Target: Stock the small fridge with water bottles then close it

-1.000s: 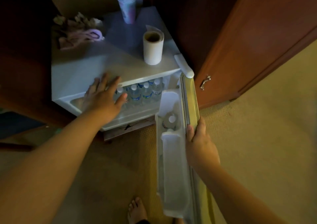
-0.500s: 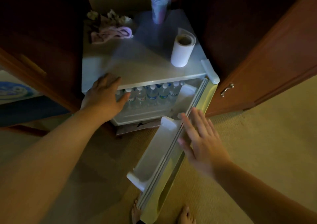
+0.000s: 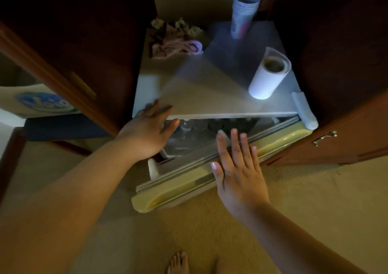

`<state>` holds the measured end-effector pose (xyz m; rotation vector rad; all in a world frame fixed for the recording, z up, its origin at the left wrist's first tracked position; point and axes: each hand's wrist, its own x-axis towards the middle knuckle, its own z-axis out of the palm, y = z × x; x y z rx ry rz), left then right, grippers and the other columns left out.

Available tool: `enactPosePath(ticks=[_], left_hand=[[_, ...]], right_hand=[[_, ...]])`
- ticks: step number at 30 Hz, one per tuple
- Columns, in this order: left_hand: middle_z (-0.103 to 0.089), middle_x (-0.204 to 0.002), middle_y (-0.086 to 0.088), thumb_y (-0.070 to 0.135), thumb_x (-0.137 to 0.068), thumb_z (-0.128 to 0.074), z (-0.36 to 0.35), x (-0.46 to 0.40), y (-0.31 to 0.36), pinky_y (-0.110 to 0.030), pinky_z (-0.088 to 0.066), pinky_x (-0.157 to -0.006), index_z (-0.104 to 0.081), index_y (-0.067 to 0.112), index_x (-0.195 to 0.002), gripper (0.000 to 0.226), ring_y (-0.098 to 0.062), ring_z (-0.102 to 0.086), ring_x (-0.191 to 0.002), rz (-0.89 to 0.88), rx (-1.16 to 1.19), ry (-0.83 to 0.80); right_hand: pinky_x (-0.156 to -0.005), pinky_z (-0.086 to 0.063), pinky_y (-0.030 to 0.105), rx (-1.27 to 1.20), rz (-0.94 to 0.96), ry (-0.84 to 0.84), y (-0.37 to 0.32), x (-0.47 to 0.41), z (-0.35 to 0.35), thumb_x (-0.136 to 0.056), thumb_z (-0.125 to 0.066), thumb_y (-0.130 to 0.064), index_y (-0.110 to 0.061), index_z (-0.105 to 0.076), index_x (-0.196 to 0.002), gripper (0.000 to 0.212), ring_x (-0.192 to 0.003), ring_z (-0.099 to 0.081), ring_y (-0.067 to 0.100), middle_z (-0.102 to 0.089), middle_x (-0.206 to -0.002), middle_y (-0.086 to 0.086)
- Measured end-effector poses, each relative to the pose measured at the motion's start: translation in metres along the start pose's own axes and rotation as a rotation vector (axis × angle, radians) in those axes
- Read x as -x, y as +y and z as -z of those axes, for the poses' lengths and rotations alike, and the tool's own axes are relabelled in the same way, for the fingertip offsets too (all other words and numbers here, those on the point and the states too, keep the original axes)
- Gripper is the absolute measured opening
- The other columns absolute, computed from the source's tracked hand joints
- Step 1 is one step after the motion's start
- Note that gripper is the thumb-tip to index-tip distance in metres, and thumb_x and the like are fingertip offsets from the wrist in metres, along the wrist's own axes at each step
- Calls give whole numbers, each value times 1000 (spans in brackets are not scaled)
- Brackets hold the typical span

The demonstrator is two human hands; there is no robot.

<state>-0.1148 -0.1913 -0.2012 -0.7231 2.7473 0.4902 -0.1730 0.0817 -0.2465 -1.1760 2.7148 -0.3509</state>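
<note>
Down on the floor in front of you sits the small fridge (image 3: pixel 210 97), tucked inside a dark wooden cupboard (image 3: pixel 346 63). It is white with a flat top, and its door (image 3: pixel 189 181) is pale yellow along the edge. That door is almost shut, with only a thin gap on the left side. Through the gap you can see the water bottles (image 3: pixel 184 126), clear and dim, standing in the fridge.

Your left hand (image 3: pixel 147 130) rests on the near left corner of the fridge top, fingers spread, holding nothing. Your right hand (image 3: pixel 239 173) is flat and wide open, palm against the outside of the door, gripping nothing.

On the fridge top, a roll of paper (image 3: pixel 266 78) stands on the right. A stack of cups (image 3: pixel 242 13) stands at the far side. A crumpled cloth (image 3: pixel 178 44) lies far left.
</note>
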Motion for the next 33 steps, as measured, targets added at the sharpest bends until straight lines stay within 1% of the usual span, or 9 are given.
enactPosePath(ticks=[2, 5, 9, 13, 15, 18, 25, 30, 33], left_hand=[[-3, -172, 6, 76, -93, -10, 0, 1, 0, -47, -17, -126, -17, 41, -161, 77, -22, -4, -158, 5, 20, 5], [-5, -172, 7, 71, -99, -15, 1, 3, 6, -44, -16, -126, -19, 40, -161, 69, -20, -4, -158, 22, 37, 25], [0, -172, 9, 69, -101, -20, 0, 6, 7, -42, -14, -123, -15, 42, -161, 66, -18, 0, -158, 16, 41, 32], [5, -171, 12, 84, -90, -31, -3, 10, 6, -41, -16, -123, -9, 44, -161, 85, -18, 2, -157, -2, 18, 51], [7, -170, 14, 89, -83, -36, -5, 11, 7, -43, -20, -124, -6, 44, -160, 94, -19, 1, -157, 6, -2, 61], [6, -170, 15, 91, -79, -38, -8, 12, 7, -50, -27, -122, -5, 45, -158, 98, -21, 0, -157, 11, 7, 76], [7, -170, 13, 91, -77, -39, -9, 10, 12, -51, -26, -120, -6, 43, -159, 101, -27, -3, -156, 34, 12, 66], [11, -170, 14, 78, -87, -45, -5, 8, 15, -51, -23, -123, -1, 44, -160, 92, -29, -2, -157, 76, 23, 26], [4, -171, 9, 68, -95, -45, -16, 45, 19, -45, -24, -124, 2, 39, -162, 86, -23, -5, -157, 129, 118, 124]], right_hand=[[-127, 5, 46, -3, -12, 27, -4, -15, -4, -107, -6, -55, -28, 13, -163, 65, -156, 23, 21, 23, -171, 3], [-128, 4, 47, -9, -1, 51, -4, -35, -9, -108, -11, -54, -27, 10, -164, 66, -157, 22, 21, 22, -171, 4], [-129, 4, 45, 50, -1, 87, -2, -62, -14, -109, -17, -53, -24, 5, -165, 67, -158, 17, 22, 16, -172, 7], [-127, 11, 43, 45, -33, 60, -5, -81, -13, -108, -11, -54, -26, 17, -162, 67, -155, 28, 19, 27, -169, 4], [-127, 11, 43, 62, -41, 65, -7, -83, -13, -107, -10, -54, -25, 15, -163, 68, -155, 28, 20, 26, -170, 5], [-128, 8, 45, 78, -55, 81, -9, -83, -15, -107, -12, -53, -23, 9, -164, 68, -157, 23, 24, 18, -171, 9], [-127, 11, 43, 73, -58, 50, -10, -85, -9, -106, -10, -54, -26, 10, -164, 68, -156, 25, 23, 21, -171, 9], [-123, 18, 37, 21, -67, -25, -12, -88, 4, -106, -8, -58, -31, 26, -159, 68, -151, 35, 18, 36, -165, 2], [-125, 14, 37, -31, -59, -30, -4, -65, 19, -107, -15, -57, -33, 31, -156, 71, -151, 35, 17, 38, -164, 0]])
